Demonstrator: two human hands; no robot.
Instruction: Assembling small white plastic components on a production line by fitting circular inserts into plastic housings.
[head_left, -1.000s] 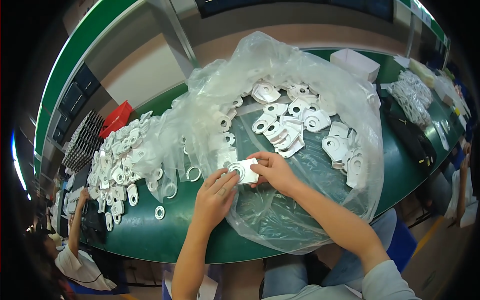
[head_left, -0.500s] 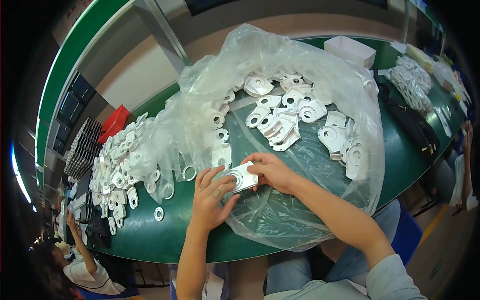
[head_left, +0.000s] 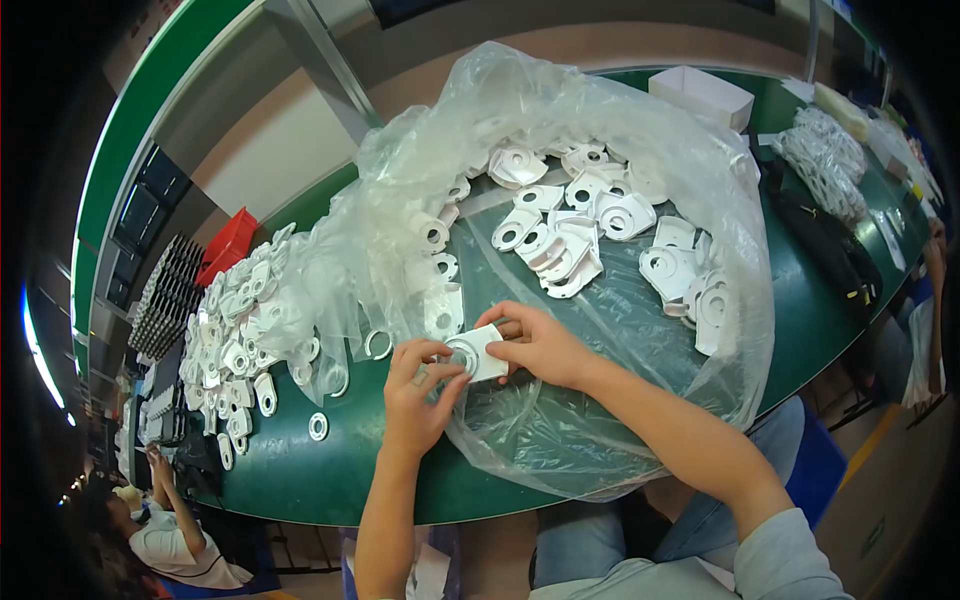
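Note:
Over the near side of a clear plastic bag, I hold a white plastic part that has a round, ringed end and a squarer end. My right hand grips the squarer end, thumb on top and fingers partly hidden behind. The fingers and thumb of my left hand are pinched at the rounded end. Similar white parts lie heaped on the spread bag beyond my hands. A loose white ring and an open-sided ring rest to the left on the green table.
More white parts are piled at the left, near a red bin and stacked grey trays. At the back right are a white box, a bagged bundle and a black item. Another person sits far left.
My left fingers, spread over the ringed end before, have drawn in and curled at its edge. My right thumb has come onto the part's top face. The other person's hands at left have lowered.

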